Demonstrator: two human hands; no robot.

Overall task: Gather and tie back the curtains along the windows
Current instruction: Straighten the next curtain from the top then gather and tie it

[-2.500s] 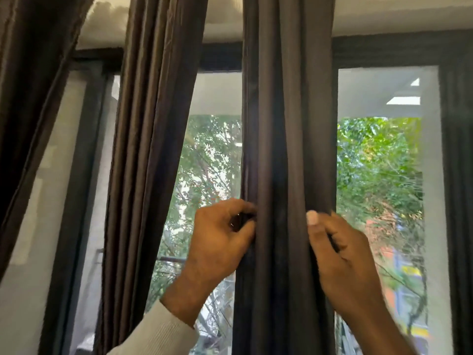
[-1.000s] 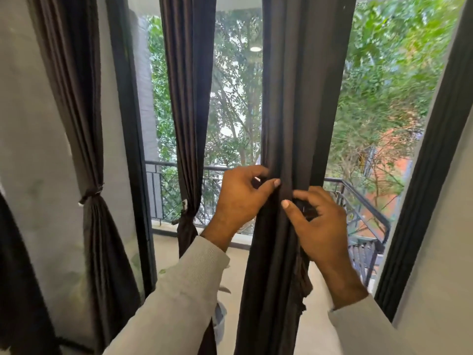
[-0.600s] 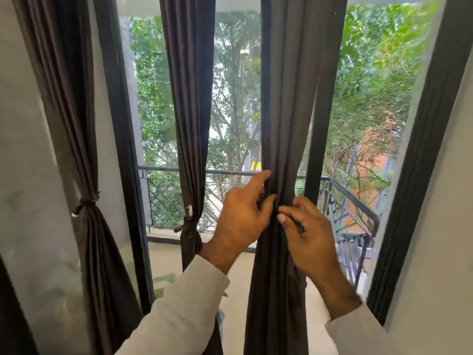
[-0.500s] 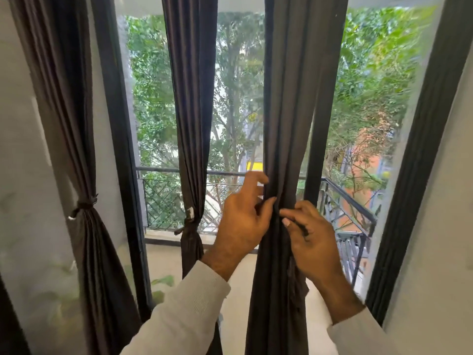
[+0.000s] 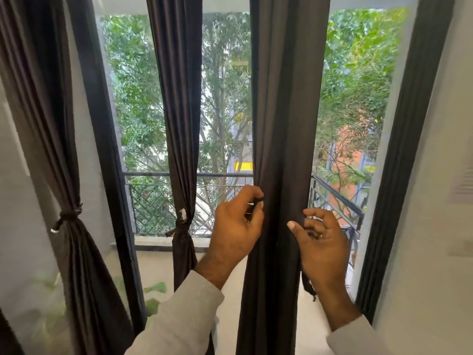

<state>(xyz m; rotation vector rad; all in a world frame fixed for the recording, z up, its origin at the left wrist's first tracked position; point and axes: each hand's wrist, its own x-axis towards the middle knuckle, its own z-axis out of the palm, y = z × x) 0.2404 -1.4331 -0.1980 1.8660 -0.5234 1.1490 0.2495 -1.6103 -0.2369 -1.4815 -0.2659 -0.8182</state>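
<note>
A dark brown curtain [image 5: 286, 124] hangs gathered in front of me at the window. My left hand [image 5: 236, 226] is at its left edge, fingers curled, pinching a thin dark tie strap [image 5: 258, 201]. My right hand [image 5: 320, 242] is at the curtain's right side, thumb pressed against the folds and fingers curled behind them. A dark strap end [image 5: 308, 288] dangles below my right wrist. Two more dark curtains hang to the left, the middle curtain [image 5: 179, 111] tied with a knot [image 5: 180, 228] and the left curtain [image 5: 51, 124] bound with a tie [image 5: 67, 216].
A black window frame post [image 5: 102, 124] stands between the two tied curtains. Another dark frame [image 5: 409, 124] and a pale wall [image 5: 435, 201] are at the right. Behind the glass are a balcony railing [image 5: 153, 201] and trees.
My hands have spread apart across the curtain; before, they met at its middle. My left hand now pinches the strap end at the left edge.
</note>
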